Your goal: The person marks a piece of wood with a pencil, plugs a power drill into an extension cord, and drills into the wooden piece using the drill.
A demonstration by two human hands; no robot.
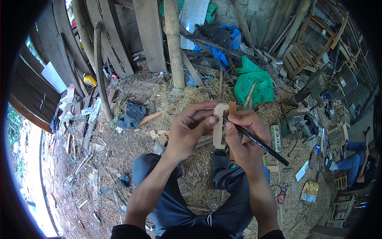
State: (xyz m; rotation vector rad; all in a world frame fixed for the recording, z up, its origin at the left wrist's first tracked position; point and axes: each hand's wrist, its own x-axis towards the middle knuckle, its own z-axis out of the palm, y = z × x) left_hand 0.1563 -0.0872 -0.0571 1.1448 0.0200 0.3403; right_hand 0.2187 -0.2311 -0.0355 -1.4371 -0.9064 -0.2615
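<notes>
My left hand (190, 128) is closed around a small pale piece of wood (218, 136) with a rounded end, held upright in front of me. A long black pencil (258, 141) is pinched in my right hand (248, 133). Its tip meets the right edge of the wood near the top, where my right fingertips also come close to the piece. A flat brown strip of wood (232, 106) shows just behind my right fingers; the rest of it is partly hidden.
Straw and wood chips cover the ground around my feet. Ahead stand a wooden post (173, 47) and leaning planks (149, 36). A green plastic bag (254, 85) and a black plastic bag (132, 114) lie beyond my hands. Machinery (310, 89) is at right, with a seated person (352, 161) nearby.
</notes>
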